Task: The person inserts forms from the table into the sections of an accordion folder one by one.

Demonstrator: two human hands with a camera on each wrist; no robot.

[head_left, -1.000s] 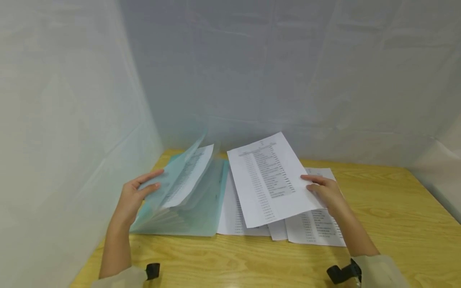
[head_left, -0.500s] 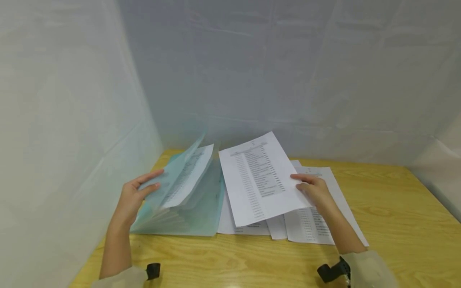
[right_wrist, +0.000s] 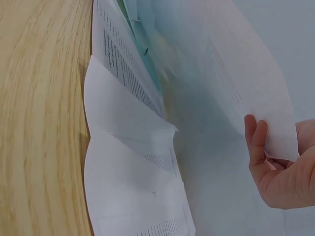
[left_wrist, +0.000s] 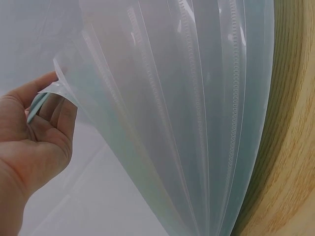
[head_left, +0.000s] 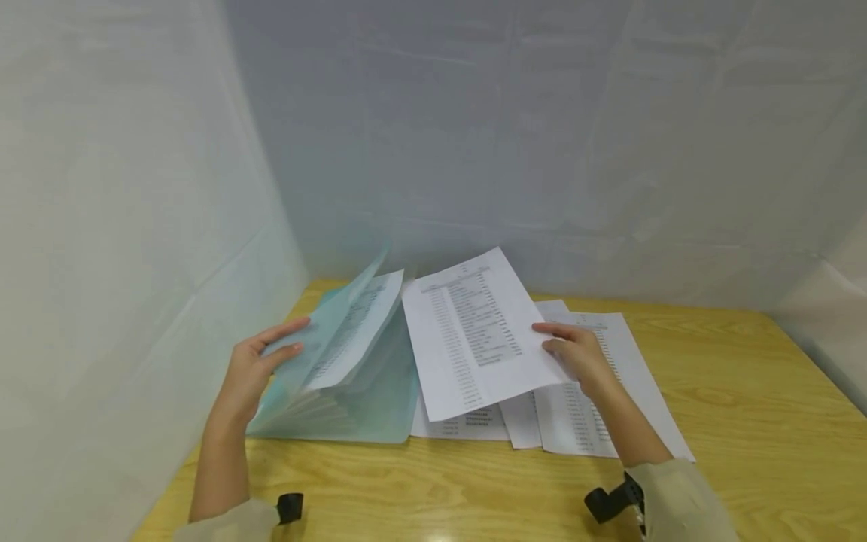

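Head view: the left hand (head_left: 254, 369) holds up the front leaves of a pale green display folder (head_left: 352, 376) that lies on the wooden table (head_left: 745, 421) against the left screen. Its thumb sits on top and its fingers curl under the lifted sleeves, so a gap stays open between them and the sleeves lying flat beneath. A printed page (head_left: 359, 324) already sits in 1 of the raised sleeves. The left wrist view shows the same grip from below: the clear plastic sleeves (left_wrist: 197, 113) fan out from the spine, and the fingers (left_wrist: 54, 110) pinch the corner of the outermost ones.

The right hand (head_left: 576, 357) pinches a loose printed sheet (head_left: 470, 331) by its right edge, thumb above and fingers under, and carries it clear of the table with its left edge close to the folder's open gap. Held by 1 side only, the sheet bows slightly. In the right wrist view the fingers (right_wrist: 258, 147) are wrapped round that edge.

Below the carried sheet, at least 3 more printed pages (head_left: 596, 391) lie overlapping on the table, just right of the folder and within easy reach of the right hand. Their print is too small to read, so I cannot tell whether they are in any order.
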